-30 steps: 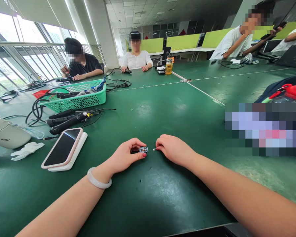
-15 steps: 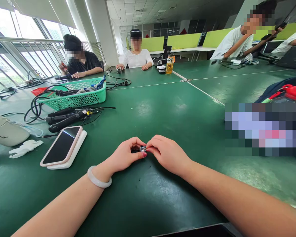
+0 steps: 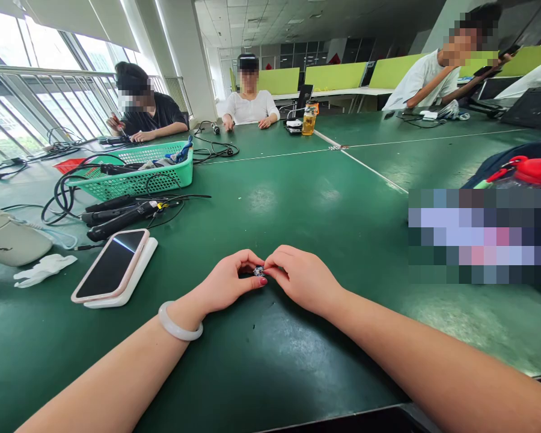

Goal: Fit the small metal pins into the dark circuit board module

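Between my hands, just above the green table (image 3: 234, 373), is a tiny dark-and-silver patterned piece (image 3: 259, 271), too small to name for sure. My left hand (image 3: 234, 279) pinches it from the left between thumb and fingers, a red nail showing on the thumb. From the right, the thumb and fingertips of my right hand (image 3: 302, 279) close on its near-right side. The fingertips of both hands almost meet and cover part of the piece. A pale bangle (image 3: 179, 325) circles my left wrist.
To the left lie a phone (image 3: 112, 264) on a white box, a crumpled tissue (image 3: 45, 270), black curling irons (image 3: 121, 219) with cords and a green basket (image 3: 139, 183). A bottle (image 3: 309, 120) stands farther back. Several people sit around the table.
The small piece has turned slightly between my fingertips, showing a different face. My hands stay nearly in place. The person across has let go of a dark object on the table.
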Demonstrator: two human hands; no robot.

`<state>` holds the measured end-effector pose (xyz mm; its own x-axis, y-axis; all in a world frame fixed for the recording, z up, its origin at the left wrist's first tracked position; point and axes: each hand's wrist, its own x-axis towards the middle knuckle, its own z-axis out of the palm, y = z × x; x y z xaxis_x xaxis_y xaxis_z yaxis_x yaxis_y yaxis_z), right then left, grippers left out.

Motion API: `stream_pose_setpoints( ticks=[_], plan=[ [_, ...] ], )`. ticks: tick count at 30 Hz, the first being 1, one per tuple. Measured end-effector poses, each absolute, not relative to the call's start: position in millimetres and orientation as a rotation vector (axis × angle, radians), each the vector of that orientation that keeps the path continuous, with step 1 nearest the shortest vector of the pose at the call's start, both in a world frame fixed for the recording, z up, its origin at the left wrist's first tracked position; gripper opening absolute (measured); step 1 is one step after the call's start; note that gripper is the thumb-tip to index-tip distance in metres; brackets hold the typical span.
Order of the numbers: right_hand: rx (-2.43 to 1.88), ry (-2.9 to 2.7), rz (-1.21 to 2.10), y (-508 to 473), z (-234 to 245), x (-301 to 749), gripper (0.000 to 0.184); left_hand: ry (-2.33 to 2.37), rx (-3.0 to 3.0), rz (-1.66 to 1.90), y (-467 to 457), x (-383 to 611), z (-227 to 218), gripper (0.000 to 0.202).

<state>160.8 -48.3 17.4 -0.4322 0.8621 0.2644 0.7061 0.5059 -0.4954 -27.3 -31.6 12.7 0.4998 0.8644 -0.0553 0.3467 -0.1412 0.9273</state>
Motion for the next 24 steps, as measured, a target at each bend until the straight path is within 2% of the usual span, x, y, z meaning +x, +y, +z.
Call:
stream_pose_setpoints(
  ticks=[8,14,24],
  plan=[
    [-1.305,-2.218,0.432,-47.7,17.2,165.9,0.01,1.053,1.624,0.644,-31.8,-26.1,17.7,0.026],
    [-1.312,-2.274,0.358,-48.2,16.7,163.8,0.017,1.012,1.606,0.65,-28.8,-27.6,15.3,0.028],
    [-1.255,-2.354,0.008,-48.8,11.2,155.7,0.025,0.905,1.434,0.718,-41.9,-19.9,29.5,0.042]
  ],
)
